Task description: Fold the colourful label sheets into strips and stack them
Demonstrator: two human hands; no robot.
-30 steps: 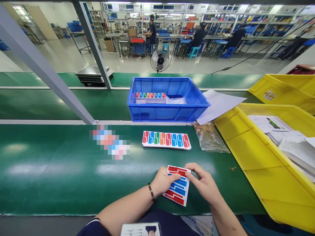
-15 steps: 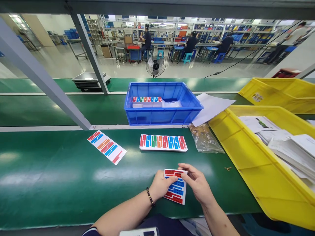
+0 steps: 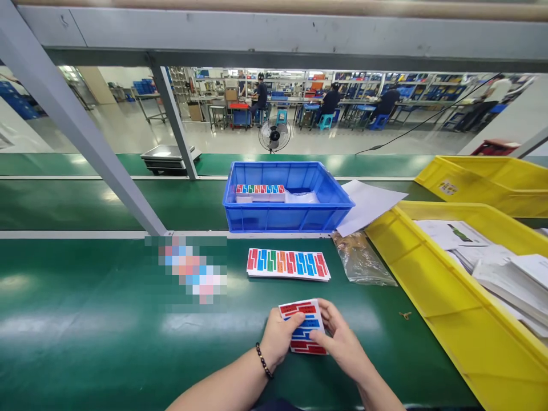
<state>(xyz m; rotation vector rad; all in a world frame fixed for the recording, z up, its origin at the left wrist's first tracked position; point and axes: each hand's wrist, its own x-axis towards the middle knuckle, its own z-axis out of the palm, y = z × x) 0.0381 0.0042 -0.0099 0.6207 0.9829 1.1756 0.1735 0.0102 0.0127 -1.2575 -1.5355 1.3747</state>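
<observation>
Close to the table's front edge, my left hand (image 3: 278, 335) grips a white sticker sheet (image 3: 306, 323) with red and blue stepped labels, thumb across its face. My right hand (image 3: 342, 342) holds the same sheet from the right, thumb on the front and fingers partly hidden behind. The sheet's lower end looks bent or cut short; I cannot tell which. Just beyond lies a stack of sticker sheets (image 3: 288, 264) in red, blue, green and orange. A pixelated patch (image 3: 192, 268) to the left hides its details.
Behind the stack stands a blue bin (image 3: 289, 218) with more sheets and clear plastic inside. White paper (image 3: 372, 202) leans beside it, above a clear plastic bag (image 3: 363, 265). A yellow bin (image 3: 432, 302) full of papers fills the right. A metal post (image 3: 103, 137) slants at left.
My right thumb has slid down the sheet's face and its fingers have moved behind the upper right edge. The sheet tilts differently. The camera view has tipped upward.
</observation>
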